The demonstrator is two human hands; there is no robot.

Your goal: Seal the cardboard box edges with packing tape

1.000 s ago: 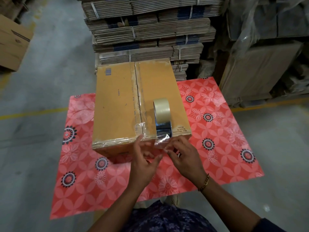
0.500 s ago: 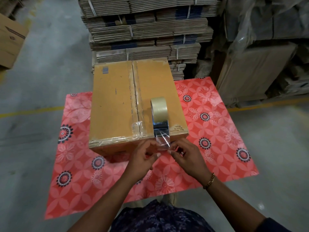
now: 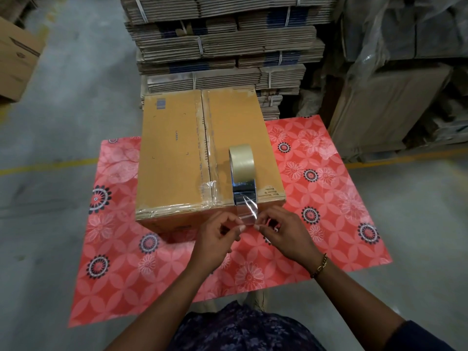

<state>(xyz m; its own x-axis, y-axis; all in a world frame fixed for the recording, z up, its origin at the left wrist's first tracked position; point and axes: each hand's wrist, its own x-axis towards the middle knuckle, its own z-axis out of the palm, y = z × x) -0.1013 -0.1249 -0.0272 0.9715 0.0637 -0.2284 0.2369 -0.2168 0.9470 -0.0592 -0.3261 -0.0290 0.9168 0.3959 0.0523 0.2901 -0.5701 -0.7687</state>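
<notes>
Grey concrete floor (image 3: 63, 102) with a yellow painted line; strapped bundles of flattened cartons (image 3: 222, 46) stacked behind the work area
- Red floral-print sheet (image 3: 316, 173): flat work surface, bare margin to the right of and in front of the load
- Cardboard box (image 3: 177, 153): brown, rectangular, flaps closed, resting on the far-left part of the sheet; centre seam covered lengthwise by clear glossy tape; near top edge already taped on the left half, wrinkled film visible
- Tape roll (image 3: 241, 162): beige, cylindrical, standing on edge on the box top just right of the seam, near the front edge
- Tape strip (image 3: 247, 210): transparent, shiny, drawn from the roll over the front edge of the box
- Left hand (image 3: 217, 239): fingers curled, thumb and forefinger pinched on the left corner of the strip end
- Right hand (image 3: 283, 234): fingers curled, pinched on the right corner of the strip end; chain bracelet (image 3: 319, 266) at the wrist
- Both hands just in front of the front face of the box
</notes>
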